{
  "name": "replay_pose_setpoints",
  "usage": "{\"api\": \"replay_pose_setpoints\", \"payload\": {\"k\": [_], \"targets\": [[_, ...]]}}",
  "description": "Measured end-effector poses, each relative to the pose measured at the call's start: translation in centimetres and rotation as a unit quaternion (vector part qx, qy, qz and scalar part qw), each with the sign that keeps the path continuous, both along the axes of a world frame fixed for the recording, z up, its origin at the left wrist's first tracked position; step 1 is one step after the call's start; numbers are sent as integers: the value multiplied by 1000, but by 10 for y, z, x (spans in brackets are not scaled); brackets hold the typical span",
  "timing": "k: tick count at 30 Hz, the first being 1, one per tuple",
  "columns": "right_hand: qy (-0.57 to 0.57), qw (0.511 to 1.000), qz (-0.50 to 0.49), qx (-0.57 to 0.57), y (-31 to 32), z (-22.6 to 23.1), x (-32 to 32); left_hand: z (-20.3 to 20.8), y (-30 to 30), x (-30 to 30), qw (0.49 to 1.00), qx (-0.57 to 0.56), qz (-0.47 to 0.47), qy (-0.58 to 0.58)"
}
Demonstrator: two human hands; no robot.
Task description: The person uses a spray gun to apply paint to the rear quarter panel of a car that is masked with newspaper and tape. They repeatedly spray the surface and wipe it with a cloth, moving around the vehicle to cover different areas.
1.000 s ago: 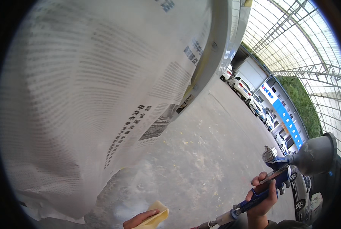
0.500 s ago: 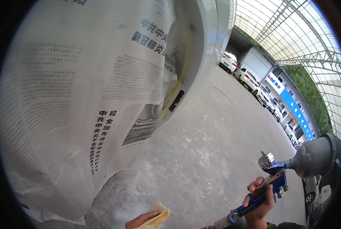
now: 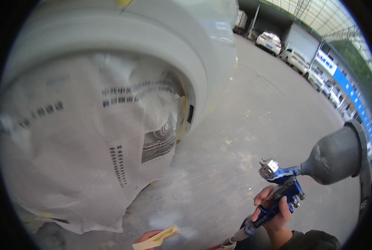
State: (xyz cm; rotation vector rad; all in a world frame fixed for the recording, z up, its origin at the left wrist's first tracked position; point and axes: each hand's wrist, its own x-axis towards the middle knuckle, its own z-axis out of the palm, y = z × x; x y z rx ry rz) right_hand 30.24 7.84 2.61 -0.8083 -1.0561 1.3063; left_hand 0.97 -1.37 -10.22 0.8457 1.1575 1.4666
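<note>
In my right hand (image 3: 276,218), at the lower right, a blue paint spray gun (image 3: 286,187) is gripped by its handle. Its silver nozzle faces left and its dark grey gravity cup (image 3: 334,156) tips to the right. An air hose fitting joins the handle's bottom end. At the lower edge my left hand (image 3: 146,236), partly out of view, is closed on a folded pale yellow cloth (image 3: 163,237). Ahead of both hands, the wheel arch of a white car body (image 3: 161,35) curves around masking newspaper (image 3: 81,162), which covers the wheel area.
Yellow masking tape (image 3: 181,121) runs along the arch's edge. Grey concrete floor (image 3: 223,166) with pale dust marks stretches right. Several white cars, one of them a white car (image 3: 269,41) by a dark bay, are parked along a building with a blue sign (image 3: 352,91).
My view has shifted, bringing more of the white arch into sight above the newspaper. The spray gun now appears further left, and the cloth slightly left and lower. Both stay held.
</note>
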Motion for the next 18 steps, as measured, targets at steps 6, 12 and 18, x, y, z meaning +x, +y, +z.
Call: {"api": "replay_pose_setpoints", "payload": {"k": [6,12,18], "targets": [[52,997,50,-39,11,45,35,79,-47,-2,953,-21,217,212],[51,984,150,-77,22,60,55,97,-90,3,965,49,201,160],[102,959,264,1,47,77,81,118,-26,104,972,-68,160,160]]}}
